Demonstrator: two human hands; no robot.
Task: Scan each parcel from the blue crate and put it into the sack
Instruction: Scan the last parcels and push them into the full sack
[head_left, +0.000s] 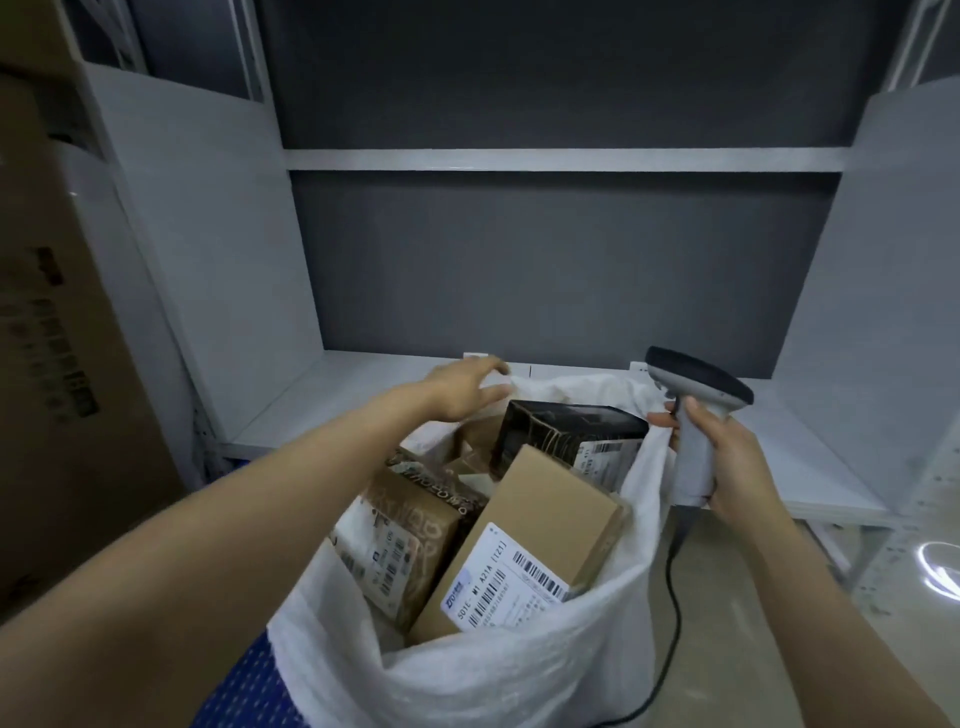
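Observation:
A white woven sack (498, 670) stands open in front of me, filled with several parcels. A plain brown box (550, 519) with a white barcode label lies on top, a printed brown box (415, 525) sits to its left, and a black box (561, 431) is behind them. My left hand (462, 389) reaches over the sack's far rim with fingers spread, touching the white fabric. My right hand (727, 457) grips the handle of a grey barcode scanner (696, 415) at the sack's right rim, its fingertips also on the fabric. The blue crate (244, 686) shows only as a corner at the bottom left.
A low white shelf (810, 462) runs behind the sack against a dark wall. A large cardboard box (57, 364) stands at the left. The scanner's black cable (670, 623) hangs down to the floor on the right.

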